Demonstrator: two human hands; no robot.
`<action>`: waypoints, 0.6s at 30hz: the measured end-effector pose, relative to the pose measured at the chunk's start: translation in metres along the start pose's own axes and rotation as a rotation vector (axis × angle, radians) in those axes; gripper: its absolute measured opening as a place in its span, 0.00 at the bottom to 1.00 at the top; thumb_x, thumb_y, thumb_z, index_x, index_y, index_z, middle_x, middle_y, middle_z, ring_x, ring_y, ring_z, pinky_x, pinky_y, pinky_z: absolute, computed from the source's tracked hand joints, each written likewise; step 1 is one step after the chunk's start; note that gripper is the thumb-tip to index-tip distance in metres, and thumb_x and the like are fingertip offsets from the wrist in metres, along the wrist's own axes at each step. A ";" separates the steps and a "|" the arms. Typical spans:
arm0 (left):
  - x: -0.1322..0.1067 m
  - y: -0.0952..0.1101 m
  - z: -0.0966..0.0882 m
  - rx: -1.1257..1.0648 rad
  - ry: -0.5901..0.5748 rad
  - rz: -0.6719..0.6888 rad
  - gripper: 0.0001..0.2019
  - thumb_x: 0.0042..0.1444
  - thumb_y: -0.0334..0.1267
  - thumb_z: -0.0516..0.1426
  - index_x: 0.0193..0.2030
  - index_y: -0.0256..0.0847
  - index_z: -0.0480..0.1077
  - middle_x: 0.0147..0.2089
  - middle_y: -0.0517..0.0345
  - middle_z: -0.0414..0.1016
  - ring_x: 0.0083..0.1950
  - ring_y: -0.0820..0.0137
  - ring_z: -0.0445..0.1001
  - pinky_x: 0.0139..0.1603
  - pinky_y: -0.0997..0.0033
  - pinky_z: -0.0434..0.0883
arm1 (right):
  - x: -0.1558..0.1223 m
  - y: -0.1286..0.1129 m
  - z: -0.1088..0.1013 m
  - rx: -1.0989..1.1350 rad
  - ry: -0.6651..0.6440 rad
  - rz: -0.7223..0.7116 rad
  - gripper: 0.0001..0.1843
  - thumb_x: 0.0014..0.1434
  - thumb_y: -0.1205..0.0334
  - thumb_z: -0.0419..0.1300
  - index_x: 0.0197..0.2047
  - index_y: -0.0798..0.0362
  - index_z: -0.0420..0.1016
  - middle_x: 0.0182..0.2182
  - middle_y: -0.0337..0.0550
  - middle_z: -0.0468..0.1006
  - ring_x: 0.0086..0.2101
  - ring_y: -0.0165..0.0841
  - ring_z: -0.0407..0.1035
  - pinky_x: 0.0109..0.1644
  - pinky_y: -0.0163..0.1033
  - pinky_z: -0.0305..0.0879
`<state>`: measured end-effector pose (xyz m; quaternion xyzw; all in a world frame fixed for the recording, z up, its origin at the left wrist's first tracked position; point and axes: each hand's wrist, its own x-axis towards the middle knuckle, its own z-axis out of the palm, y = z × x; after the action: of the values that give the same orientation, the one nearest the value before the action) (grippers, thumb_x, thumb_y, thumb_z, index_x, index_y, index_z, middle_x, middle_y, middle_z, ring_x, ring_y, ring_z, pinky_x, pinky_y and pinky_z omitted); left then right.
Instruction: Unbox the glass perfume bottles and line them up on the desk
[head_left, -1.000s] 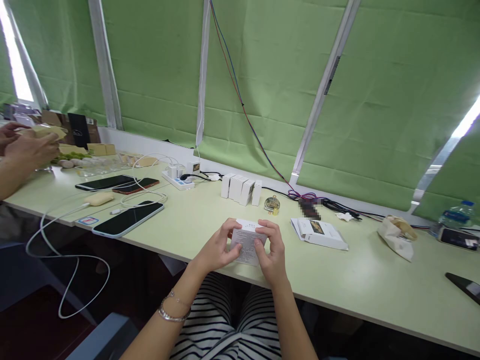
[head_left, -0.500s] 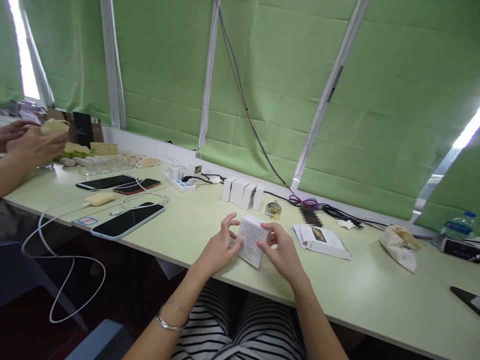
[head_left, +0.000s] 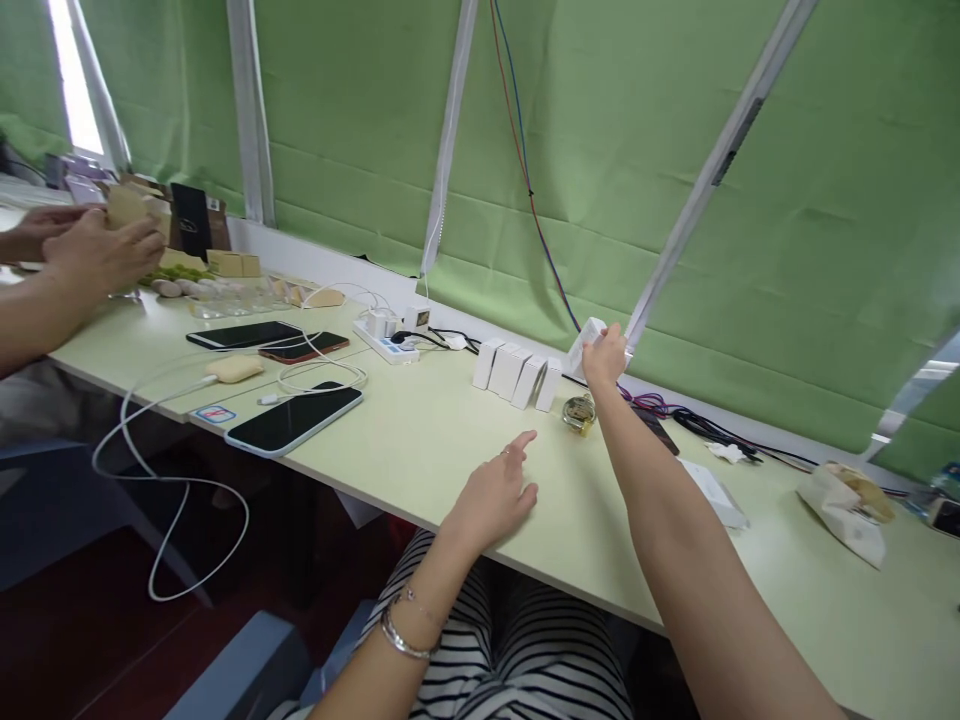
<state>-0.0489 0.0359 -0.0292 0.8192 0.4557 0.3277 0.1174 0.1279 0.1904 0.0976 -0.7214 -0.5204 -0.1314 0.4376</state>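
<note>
My right hand (head_left: 606, 358) reaches to the back of the table and grips a small white box (head_left: 583, 345), tilted and held by its right side. Just left of it stands a row of several similar white boxes (head_left: 510, 371), upright on the tabletop. Below the held box lies a round gold-coloured item with a clear look (head_left: 578, 413); its kind is unclear. My left hand (head_left: 496, 492) hovers over the front of the table, fingers apart and holding nothing. Partly behind my right forearm lies a flat white carton (head_left: 714, 492).
Phones (head_left: 294, 418) and white cables lie at the left, beside a power strip (head_left: 386, 338). Black cables (head_left: 705, 427) run along the back edge. A crumpled paper bag (head_left: 847, 508) sits at the right. At far left, another person's hands (head_left: 97, 250) hold a yellowish box.
My right hand has carried the white box from in front of me to the back, beside the row. My left hand has let go of it. The view has shifted slightly.
</note>
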 end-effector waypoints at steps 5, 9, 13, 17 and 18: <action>0.000 0.001 -0.001 0.060 -0.036 0.004 0.31 0.55 0.34 0.48 0.64 0.40 0.40 0.50 0.45 0.69 0.45 0.58 0.71 0.43 0.60 0.65 | -0.004 0.010 0.039 -0.072 -0.090 0.067 0.17 0.57 0.62 0.51 0.50 0.53 0.58 0.45 0.54 0.67 0.44 0.43 0.67 0.45 0.43 0.61; 0.000 0.002 0.001 0.076 -0.037 0.029 0.30 0.56 0.34 0.48 0.64 0.38 0.41 0.48 0.45 0.70 0.46 0.58 0.70 0.44 0.59 0.64 | -0.004 0.016 0.052 -0.137 -0.175 0.056 0.17 0.56 0.63 0.53 0.50 0.53 0.60 0.44 0.53 0.69 0.45 0.42 0.66 0.46 0.44 0.60; 0.001 0.003 0.005 0.083 -0.027 0.052 0.30 0.56 0.34 0.48 0.64 0.38 0.41 0.46 0.45 0.71 0.48 0.58 0.69 0.45 0.60 0.63 | -0.008 0.017 0.056 -0.205 -0.255 0.047 0.14 0.57 0.65 0.52 0.48 0.55 0.62 0.42 0.52 0.73 0.46 0.43 0.67 0.51 0.50 0.55; 0.002 0.005 0.006 0.117 -0.041 0.077 0.30 0.55 0.33 0.48 0.64 0.38 0.43 0.46 0.46 0.71 0.47 0.58 0.69 0.45 0.60 0.63 | -0.010 0.016 0.054 -0.255 -0.333 0.060 0.14 0.60 0.64 0.50 0.49 0.55 0.63 0.44 0.54 0.72 0.46 0.44 0.67 0.51 0.58 0.54; 0.002 0.005 0.006 0.123 -0.044 0.084 0.30 0.55 0.33 0.49 0.64 0.37 0.44 0.46 0.46 0.71 0.47 0.58 0.69 0.45 0.60 0.63 | -0.008 0.016 0.052 -0.264 -0.358 0.056 0.14 0.61 0.63 0.50 0.49 0.56 0.64 0.45 0.54 0.72 0.47 0.45 0.67 0.50 0.59 0.56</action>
<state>-0.0407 0.0356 -0.0302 0.8504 0.4373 0.2858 0.0630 0.1242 0.2242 0.0538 -0.7983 -0.5479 -0.0562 0.2437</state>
